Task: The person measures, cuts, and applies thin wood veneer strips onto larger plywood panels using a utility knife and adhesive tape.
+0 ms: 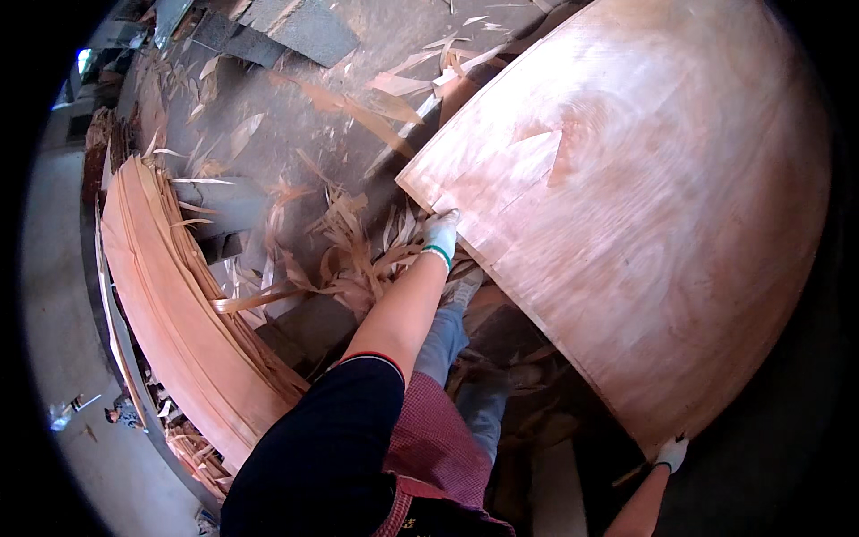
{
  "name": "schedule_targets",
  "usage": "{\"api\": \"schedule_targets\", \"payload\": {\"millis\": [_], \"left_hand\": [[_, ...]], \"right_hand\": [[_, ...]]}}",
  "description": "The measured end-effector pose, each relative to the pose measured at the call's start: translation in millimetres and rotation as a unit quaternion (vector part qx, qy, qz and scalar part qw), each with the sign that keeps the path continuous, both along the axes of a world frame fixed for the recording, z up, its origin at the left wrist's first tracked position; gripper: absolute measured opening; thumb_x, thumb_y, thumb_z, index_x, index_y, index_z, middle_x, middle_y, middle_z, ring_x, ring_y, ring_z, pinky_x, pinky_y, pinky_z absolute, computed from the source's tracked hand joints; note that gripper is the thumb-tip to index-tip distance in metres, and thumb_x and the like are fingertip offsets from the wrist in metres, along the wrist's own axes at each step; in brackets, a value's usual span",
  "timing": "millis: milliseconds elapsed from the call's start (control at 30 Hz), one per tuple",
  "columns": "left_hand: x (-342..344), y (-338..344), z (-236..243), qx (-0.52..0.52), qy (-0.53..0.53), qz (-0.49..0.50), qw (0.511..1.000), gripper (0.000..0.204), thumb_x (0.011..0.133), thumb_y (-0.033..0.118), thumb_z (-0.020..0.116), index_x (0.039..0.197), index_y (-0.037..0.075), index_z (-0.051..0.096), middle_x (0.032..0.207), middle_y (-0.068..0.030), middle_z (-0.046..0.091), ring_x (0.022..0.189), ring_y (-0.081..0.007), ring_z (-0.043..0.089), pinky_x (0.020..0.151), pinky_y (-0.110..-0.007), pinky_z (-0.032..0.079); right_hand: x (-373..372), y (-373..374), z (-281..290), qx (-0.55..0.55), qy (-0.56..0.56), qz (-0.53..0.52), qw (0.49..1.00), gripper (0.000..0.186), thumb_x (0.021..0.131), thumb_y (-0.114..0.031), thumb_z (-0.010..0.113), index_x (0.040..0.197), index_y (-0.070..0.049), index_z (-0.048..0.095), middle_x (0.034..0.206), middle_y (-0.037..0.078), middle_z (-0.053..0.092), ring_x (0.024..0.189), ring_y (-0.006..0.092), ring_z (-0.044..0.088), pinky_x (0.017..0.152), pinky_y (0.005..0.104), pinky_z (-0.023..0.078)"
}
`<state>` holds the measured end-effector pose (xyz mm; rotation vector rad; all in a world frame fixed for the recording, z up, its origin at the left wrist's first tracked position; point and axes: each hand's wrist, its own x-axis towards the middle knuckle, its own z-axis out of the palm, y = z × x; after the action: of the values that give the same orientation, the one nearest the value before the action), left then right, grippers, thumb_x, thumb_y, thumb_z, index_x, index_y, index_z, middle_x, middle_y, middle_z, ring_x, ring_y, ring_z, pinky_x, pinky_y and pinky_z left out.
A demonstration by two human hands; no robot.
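1 wide wood sheet [644,197] lay spread out at right, its near edge held in the left hand's [442,231] curled fingers; the right hand [671,454] met its corner, finger closure unclear. The veneer pile [170,295] at left lay unspread.

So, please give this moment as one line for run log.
left grip: gloved, on wood sheet near its left corner; right grip: gloved, at near corner; sheet pile: left; scraps: on floor
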<state>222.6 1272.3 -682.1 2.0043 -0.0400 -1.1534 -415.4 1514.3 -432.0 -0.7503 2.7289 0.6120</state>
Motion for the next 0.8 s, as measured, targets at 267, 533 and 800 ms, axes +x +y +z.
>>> {"api": "schedule_targets", "payload": {"millis": [267,533,800], "left_hand": [[-3,-9,-8,0.035,-0.093,-0.135,0.986,0.023,0.085,0.014,0.064,0.105,0.004,0.067,0.095,-0.0089,0.066,0.085,-0.0213,0.061,0.079,-0.035,0.051],[19,7,21,-0.010,0.145,-0.205,0.968,0.013,0.095,0.017,0.056,0.106,0.010,0.060,0.087,-0.0029,0.059,0.074,-0.0133,0.053,0.063,-0.027,0.046],[42,12,-9,0.033,0.043,-0.263,0.963,0.015,0.092,0.020,0.063,0.105,0.013,0.063,0.085,0.0010,0.060,0.071,-0.0102,0.054,0.061,-0.022,0.046]], "right_hand": [[-31,39,-59,-0.036,-0.071,-0.052,0.995,0.047,0.099,-0.028,0.043,0.137,0.000,0.046,0.130,0.020,0.057,0.112,0.0372,0.058,0.093,0.0445,0.047],[-22,16,-89,0.000,0.014,-0.085,0.996,0.047,0.087,-0.036,0.055,0.120,-0.003,0.059,0.118,0.023,0.062,0.112,0.0405,0.058,0.094,0.0470,0.047],[-38,35,-136,0.003,0.028,-0.122,0.992,0.036,0.091,-0.032,0.057,0.116,-0.005,0.060,0.114,0.019,0.065,0.105,0.0350,0.063,0.087,0.0468,0.051]]}}
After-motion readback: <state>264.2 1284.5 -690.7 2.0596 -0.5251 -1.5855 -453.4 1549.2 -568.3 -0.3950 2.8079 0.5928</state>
